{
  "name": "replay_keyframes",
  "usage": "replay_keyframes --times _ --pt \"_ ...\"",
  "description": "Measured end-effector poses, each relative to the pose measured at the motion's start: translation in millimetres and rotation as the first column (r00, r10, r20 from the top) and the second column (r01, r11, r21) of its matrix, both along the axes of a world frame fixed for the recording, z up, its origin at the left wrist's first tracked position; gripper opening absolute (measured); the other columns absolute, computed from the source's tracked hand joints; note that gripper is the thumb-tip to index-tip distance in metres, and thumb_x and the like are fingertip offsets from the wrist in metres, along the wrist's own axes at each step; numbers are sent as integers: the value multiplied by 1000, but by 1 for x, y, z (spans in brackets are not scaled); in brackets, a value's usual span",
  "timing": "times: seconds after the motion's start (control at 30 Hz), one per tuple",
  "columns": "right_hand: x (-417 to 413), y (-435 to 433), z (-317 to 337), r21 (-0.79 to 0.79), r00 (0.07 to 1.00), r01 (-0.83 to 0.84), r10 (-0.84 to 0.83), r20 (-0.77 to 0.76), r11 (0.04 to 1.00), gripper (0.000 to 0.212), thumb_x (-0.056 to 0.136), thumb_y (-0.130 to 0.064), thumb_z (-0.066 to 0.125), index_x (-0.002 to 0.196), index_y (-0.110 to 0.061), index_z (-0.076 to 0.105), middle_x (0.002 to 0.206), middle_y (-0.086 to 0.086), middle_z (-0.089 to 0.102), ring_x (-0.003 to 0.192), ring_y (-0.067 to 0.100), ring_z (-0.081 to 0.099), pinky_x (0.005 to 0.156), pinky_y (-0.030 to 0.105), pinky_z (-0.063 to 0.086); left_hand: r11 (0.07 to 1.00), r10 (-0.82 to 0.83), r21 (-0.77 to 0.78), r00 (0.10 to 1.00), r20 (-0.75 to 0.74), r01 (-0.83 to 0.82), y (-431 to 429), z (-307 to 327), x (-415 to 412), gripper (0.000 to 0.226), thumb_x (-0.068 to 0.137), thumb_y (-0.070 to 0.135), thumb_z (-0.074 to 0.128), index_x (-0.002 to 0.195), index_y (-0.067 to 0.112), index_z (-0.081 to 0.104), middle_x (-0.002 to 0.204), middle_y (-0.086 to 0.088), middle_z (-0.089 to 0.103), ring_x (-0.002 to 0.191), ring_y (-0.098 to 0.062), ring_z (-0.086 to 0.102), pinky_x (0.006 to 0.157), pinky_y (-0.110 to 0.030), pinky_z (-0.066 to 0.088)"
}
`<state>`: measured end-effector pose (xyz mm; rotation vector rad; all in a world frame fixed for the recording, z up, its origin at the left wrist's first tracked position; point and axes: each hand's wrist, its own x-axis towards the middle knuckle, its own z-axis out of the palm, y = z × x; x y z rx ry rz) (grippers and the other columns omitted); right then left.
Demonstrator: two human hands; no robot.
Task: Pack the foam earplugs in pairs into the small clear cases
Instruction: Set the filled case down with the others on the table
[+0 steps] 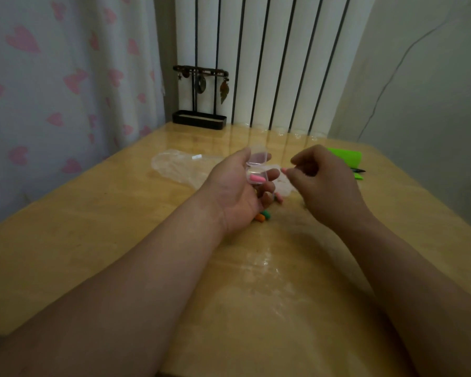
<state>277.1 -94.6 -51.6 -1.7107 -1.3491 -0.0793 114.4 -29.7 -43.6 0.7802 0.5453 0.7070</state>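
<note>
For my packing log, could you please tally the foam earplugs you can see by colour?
Pink: 3 - cased earplug, pinched earplug, table earplug
Orange: 1 - orange earplug
Green: 1 - green earplug
Total: 5 visible; the left hand holding the clear case may hide more.

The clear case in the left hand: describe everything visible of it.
The case is small, of clear plastic, in two hinged halves, and stands open: lid tilted up, base below. At least one pink earplug lies in the base. The left hand grips it above the table, thumb by the lid, fingers curled round the base. The right hand pinches a second earplug just beside it, not touching.
</note>
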Motion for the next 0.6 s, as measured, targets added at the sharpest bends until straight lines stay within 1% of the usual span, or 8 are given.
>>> replay_keyframes --times 0.07,0.13,0.23,0.3,0.37,0.43,0.5,0.6 --pt "-4 -6 8 114 999 -36 36 -1 993 18 96 -31 77 111 -24 68 96 -11 67 90 9 64 78 28 56 1000 -8 7 1000 -17 8 -6 0 3 41 114 42 43 136 16 66 116 -15 62 66 -13 50 61 -26 46" --pt "-11 -10 12 125 994 -96 89 61 987 15 98 -30 75 112 -26 68 97 -14 67 90 7 63 75 18 53 1000 -14 12 1000 -24 14 -9 -2 5 41 114 44 43 135 17 65 121 -16 62 73 -15 51 67 -29 47" --pt "-22 -11 11 61 979 -185 179 95 981 11 98 -29 75 108 -26 72 96 -14 69 86 3 63 69 11 47 998 -59 4 998 14 59 -9 -6 6 45 115 48 40 143 18 60 104 -9 65 64 -10 55 71 -32 47" --pt "-24 -10 7 13 972 -210 207 115 978 11 97 -31 75 106 -27 75 97 -14 71 84 6 63 67 12 45 997 -75 3 997 18 75 -8 -7 6 49 116 48 37 145 16 61 94 -5 68 55 -7 57 74 -31 47" --pt "-23 -9 5 -3 968 -215 214 128 977 10 95 -32 76 105 -29 76 100 -15 72 83 7 63 71 23 50 997 -75 7 997 24 75 -9 -5 5 51 117 46 35 145 14 64 88 -4 72 53 -6 58 75 -30 48" --pt "-22 -9 5 -12 968 -214 213 136 977 9 95 -31 77 103 -29 76 102 -15 73 83 7 62 73 27 52 997 -72 9 997 31 72 -11 -4 5 52 117 45 34 144 12 64 82 -3 72 51 -6 59 75 -30 47" --pt "-21 -9 4 -28 967 -206 208 144 978 8 94 -31 77 102 -30 75 99 -16 70 83 6 60 72 23 48 998 -69 18 997 17 68 -12 -4 5 52 117 45 34 144 12 64 86 -5 72 51 -7 62 76 -31 49" --pt "-21 -8 3 -50 968 -194 199 155 980 5 94 -31 77 100 -30 76 98 -14 63 86 5 58 71 15 42 999 -50 17 999 12 50 -11 -4 5 49 117 45 36 144 15 63 103 -9 71 52 -9 63 77 -32 50"
